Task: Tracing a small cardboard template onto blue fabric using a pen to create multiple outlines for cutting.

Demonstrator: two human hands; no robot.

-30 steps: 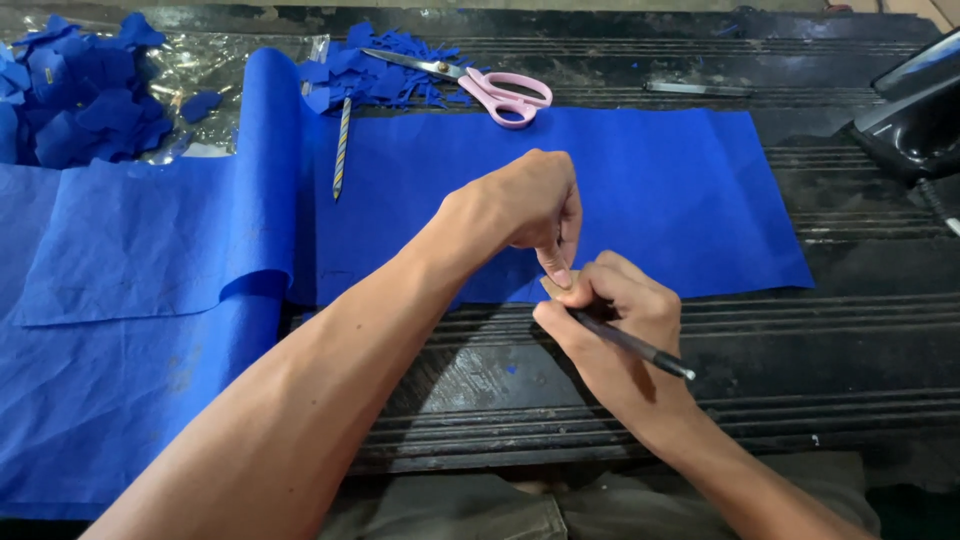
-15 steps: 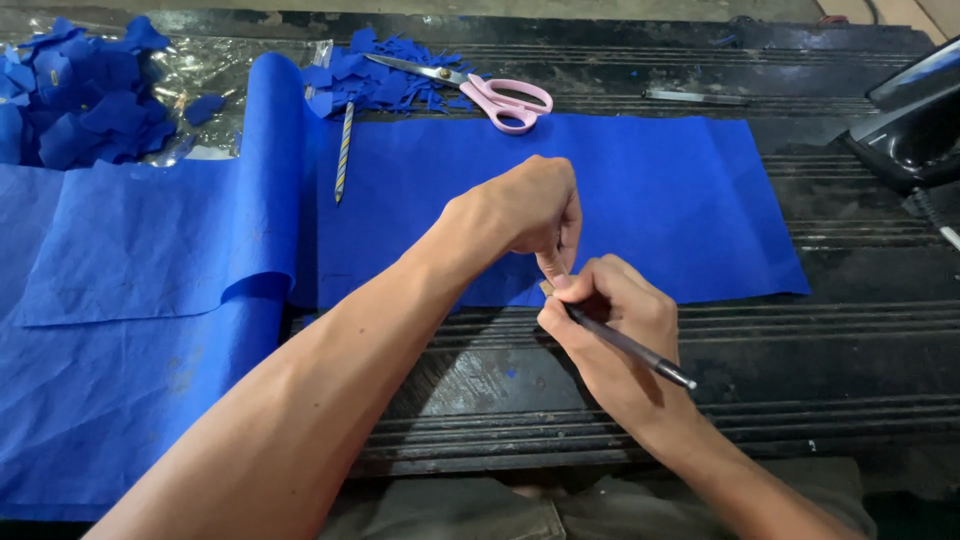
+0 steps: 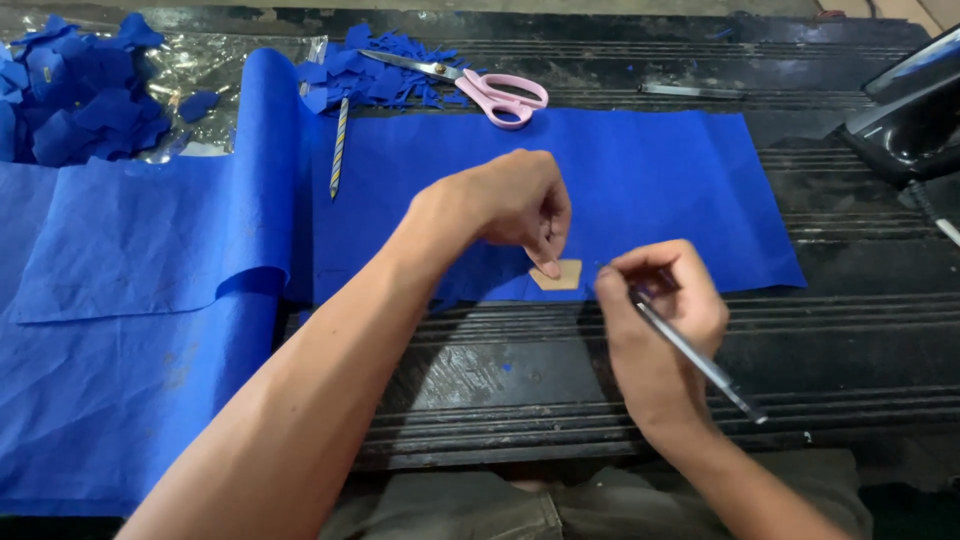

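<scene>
Tracing a small template on blue paper

The left hand (image 3: pixel 515 205) is pressing fingertips on the tan template (image 3: pixel 560 276) at the blue sheet's (image 3: pixel 640 190) near edge; the right hand (image 3: pixel 660 310) is pinching a pen (image 3: pixel 700 362) beside it.

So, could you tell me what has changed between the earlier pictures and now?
The right hand, holding the pen, drew away to the right, uncovering the small tan template. The left hand stayed, a fingertip pressing the template onto the blue paper. Scissors and pencil are unmoved.
</scene>
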